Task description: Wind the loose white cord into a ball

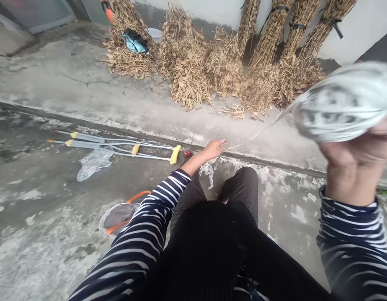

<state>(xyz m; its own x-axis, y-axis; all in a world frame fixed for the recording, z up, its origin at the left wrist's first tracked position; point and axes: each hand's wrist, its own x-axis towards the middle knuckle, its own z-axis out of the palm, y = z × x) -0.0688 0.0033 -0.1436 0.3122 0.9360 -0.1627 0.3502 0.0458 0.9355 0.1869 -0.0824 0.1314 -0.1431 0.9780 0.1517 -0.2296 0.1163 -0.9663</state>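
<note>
Grey concrete all round you. Far left, two crutches (118, 146) w/ yellow grips lie flat by the curb (275, 161), a clear bag (93, 163) just below them, an orange-rimmed net (120, 216) beside your left sleeve. Dry leaf bundles (193, 67) lean on the wall, a blue cloth (135, 42) on top.

Your left hand (214, 149) reaches low to the curb, fingers stretched fwd; can't tell if they pinch the thin strand (268, 125). A white scrap (207, 171) lies under it.

Your right hand (353, 163) is up near the cam, fist closed round a blurred white twine ball (347, 102), well apart from the left.
</note>
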